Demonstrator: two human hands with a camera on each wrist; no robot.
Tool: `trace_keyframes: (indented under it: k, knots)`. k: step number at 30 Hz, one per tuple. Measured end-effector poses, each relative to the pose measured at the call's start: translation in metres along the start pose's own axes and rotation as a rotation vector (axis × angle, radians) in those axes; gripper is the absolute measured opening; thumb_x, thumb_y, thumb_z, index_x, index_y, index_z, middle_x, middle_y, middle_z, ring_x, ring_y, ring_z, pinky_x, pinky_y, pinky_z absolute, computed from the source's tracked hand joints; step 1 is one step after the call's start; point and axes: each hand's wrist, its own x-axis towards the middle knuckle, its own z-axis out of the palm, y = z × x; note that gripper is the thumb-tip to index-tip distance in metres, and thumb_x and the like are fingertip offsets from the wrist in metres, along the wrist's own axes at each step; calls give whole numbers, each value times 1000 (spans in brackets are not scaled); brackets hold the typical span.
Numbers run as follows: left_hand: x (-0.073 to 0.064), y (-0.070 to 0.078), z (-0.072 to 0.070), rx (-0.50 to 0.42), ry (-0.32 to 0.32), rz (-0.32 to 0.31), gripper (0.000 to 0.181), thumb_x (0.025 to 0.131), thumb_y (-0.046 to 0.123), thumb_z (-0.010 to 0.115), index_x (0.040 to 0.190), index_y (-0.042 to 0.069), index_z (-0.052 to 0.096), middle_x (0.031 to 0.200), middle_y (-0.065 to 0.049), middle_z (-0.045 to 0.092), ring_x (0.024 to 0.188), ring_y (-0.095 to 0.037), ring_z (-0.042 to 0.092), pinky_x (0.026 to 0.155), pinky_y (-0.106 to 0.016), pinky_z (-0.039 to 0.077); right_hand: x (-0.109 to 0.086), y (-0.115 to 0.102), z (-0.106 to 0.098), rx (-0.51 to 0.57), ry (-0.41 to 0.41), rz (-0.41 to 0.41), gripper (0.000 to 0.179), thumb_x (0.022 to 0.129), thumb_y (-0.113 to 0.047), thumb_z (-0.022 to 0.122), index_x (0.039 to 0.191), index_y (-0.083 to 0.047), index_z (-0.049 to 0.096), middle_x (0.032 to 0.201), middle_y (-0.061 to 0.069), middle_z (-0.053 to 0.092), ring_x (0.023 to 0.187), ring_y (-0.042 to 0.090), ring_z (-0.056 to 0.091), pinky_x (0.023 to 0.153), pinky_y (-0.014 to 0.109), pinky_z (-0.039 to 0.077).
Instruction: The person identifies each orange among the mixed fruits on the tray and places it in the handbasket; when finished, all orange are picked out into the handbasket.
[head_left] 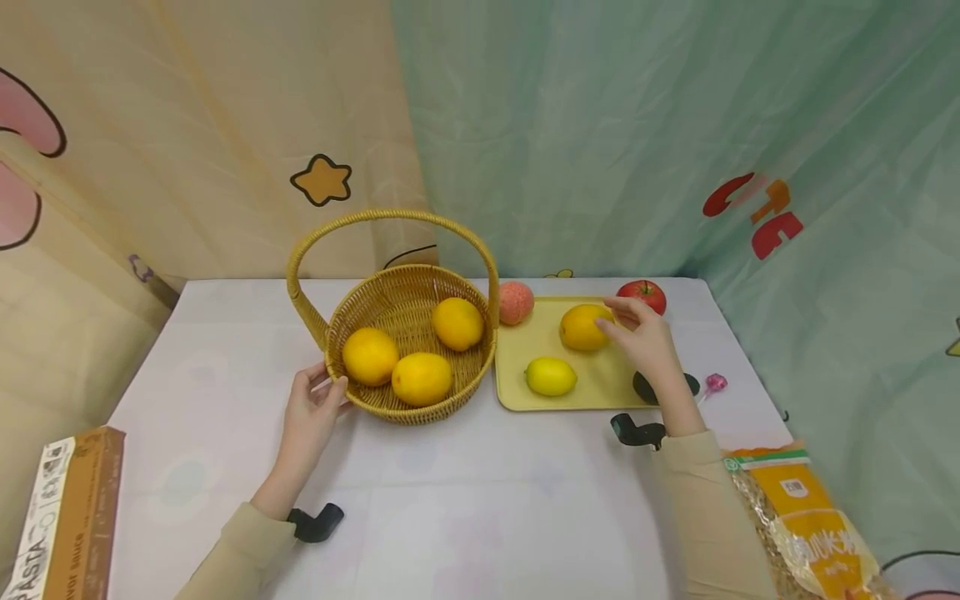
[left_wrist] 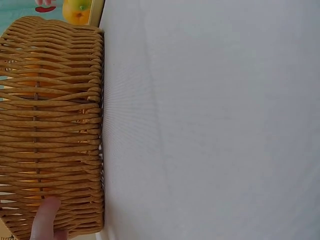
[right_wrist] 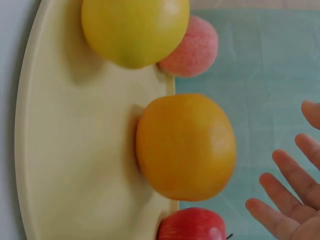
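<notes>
A wicker basket [head_left: 416, 415] with a tall arched handle holds three yellow-orange fruits [head_left: 422, 379]. My left hand [head_left: 309, 412] grips the basket's left side near the rim; its thumb [left_wrist: 46, 216] lies against the woven wall, and some fingers are hidden. Beside the basket, a pale yellow tray [head_left: 600, 392] carries a lemon [head_left: 551, 377] and another yellow-orange fruit [head_left: 581, 327]. My right hand [head_left: 643, 337] is at the right side of that fruit [right_wrist: 186, 147], fingers spread and apart from it in the right wrist view.
A peach [head_left: 516, 302] and a red apple [head_left: 642, 293] lie by the tray's back edge. A dark oval object [head_left: 647, 387] is partly behind the right wrist. A lollipop [head_left: 716, 382] and a packet [head_left: 806, 517] are at right, a pasta box [head_left: 71, 517] at left.
</notes>
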Motion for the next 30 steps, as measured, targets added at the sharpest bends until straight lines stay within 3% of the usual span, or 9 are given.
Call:
trace_keyframes:
  k: [8,16,24,30]
  knots:
    - [-1,-1,-4,0,8,14,55,104,22,49,147,-3,25,150,-21,34,128,-29,48,90,-23,59,17,13,8,-133,-141,64,63,94,-28,68,146,-3,42,151,23,40,138,42,37,120,57,31]
    - [3,-2,-2,-49,0,-10,53,104,17,49,147,-2,25,150,-20,34,126,-27,48,88,-22,60,27,26,17,-227,-228,104,80,91,-29,70,153,-3,26,157,26,27,142,45,27,120,63,23]
    - [4,-4,0,-53,2,-1,51,103,15,49,146,-3,26,149,-21,34,127,-31,49,89,-25,60,30,37,21,-175,-216,122,86,88,-27,75,154,-4,24,157,27,24,141,45,27,120,64,23]
    - [4,-3,0,-51,15,0,50,103,14,49,145,-4,27,148,-22,35,126,-31,49,89,-26,60,30,39,26,-169,-176,152,91,84,-37,78,151,-4,26,148,27,27,129,44,35,117,61,31]
